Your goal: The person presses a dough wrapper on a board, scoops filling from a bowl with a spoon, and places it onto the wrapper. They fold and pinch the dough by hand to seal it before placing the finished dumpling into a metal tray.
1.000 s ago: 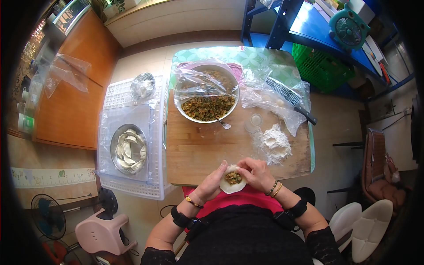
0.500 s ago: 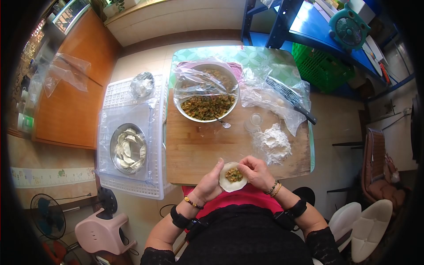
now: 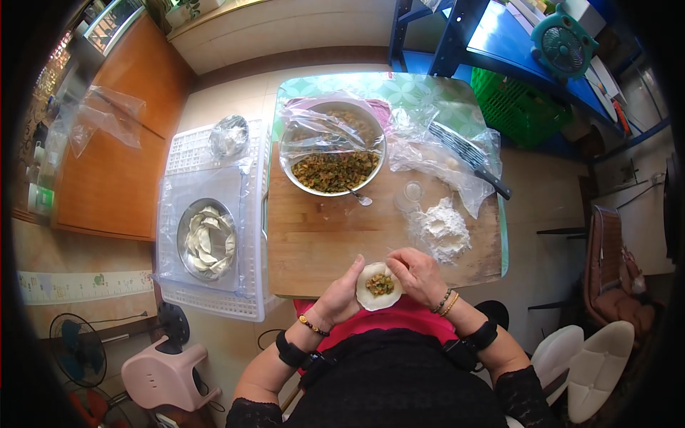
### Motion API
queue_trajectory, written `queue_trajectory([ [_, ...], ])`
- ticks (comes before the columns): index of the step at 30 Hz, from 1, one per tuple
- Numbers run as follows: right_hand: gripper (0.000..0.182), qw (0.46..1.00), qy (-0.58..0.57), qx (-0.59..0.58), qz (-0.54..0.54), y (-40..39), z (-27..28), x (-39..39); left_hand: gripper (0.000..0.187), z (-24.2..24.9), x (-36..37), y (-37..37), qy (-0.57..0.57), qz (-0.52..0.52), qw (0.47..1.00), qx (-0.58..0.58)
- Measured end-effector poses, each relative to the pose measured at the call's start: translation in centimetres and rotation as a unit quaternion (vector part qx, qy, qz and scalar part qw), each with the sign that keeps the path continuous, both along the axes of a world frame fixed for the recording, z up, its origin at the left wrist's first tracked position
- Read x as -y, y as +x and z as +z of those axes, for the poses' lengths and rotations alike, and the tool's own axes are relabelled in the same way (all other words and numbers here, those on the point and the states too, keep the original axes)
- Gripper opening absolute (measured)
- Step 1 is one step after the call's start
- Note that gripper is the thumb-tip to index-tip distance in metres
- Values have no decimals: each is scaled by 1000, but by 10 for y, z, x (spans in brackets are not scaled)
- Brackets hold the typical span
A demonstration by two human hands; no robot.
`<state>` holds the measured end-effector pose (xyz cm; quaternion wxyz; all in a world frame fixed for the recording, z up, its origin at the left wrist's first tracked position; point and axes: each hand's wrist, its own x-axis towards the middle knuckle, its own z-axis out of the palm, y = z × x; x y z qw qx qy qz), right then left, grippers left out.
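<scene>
A round dumpling wrapper (image 3: 369, 299) with a mound of chopped filling (image 3: 379, 284) at its centre rests on my left hand (image 3: 341, 294), which supports it from the left and below, thumb pointing up. At the wrapper's right edge is my right hand (image 3: 419, 277), its fingers bent together and pinching the rim. The wrapper is still flat and unfolded. Beyond my hands, a large white bowl (image 3: 291, 177) of the same filling stands on the wooden board (image 3: 321, 242), partly covered by plastic film. A spoon (image 3: 362, 200) leans out over its front rim.
Flour (image 3: 444, 230) is heaped on the board's right, near a small glass (image 3: 412, 192). A black-handled knife (image 3: 492, 182) lies on plastic bags at back right. Left, a metal bowl (image 3: 183, 246) of folded dumplings sits on a white crate (image 3: 258, 303). A pink stool (image 3: 157, 374) stands below.
My right hand has shifted slightly up and right along the wrapper's rim. The wrapper has turned or tilted a little in my left hand. The bowls have not moved.
</scene>
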<state>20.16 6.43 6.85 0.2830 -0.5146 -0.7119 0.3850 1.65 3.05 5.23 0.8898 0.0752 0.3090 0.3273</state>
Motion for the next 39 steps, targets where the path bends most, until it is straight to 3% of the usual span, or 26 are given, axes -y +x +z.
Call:
queue_trajectory([
  [9, 15, 996, -82, -17, 36, 2, -7, 4, 64, -5, 2, -2, 13, -7, 1000, -23],
  [18, 12, 993, -25, -7, 112, -2, -11, 5, 68, -7, 4, -2, 38, -57, 995, -66],
  [24, 11, 993, -7, -2, 120, -3, -13, 7, 71, 0, -1, -1, 62, -133, 977, -156],
  [29, 13, 994, -35, -19, 101, -3, -14, 8, 72, 6, -6, -6, 186, -181, 926, -273],
  [31, 13, 993, -23, -2, 116, -2, -14, 8, 73, -11, -2, -6, 153, -168, 944, -240],
  [33, 13, 989, -115, -47, 82, -2, -9, 9, 74, -17, -1, -5, 118, -155, 959, -206],
  [35, 14, 987, -131, -59, 67, -2, -13, 10, 76, -18, -2, -6, 23, -92, 993, -70],
  [39, 17, 984, -166, -47, 49, -2, -15, 9, 75, -11, -2, -5, 3, -81, 995, -61],
])
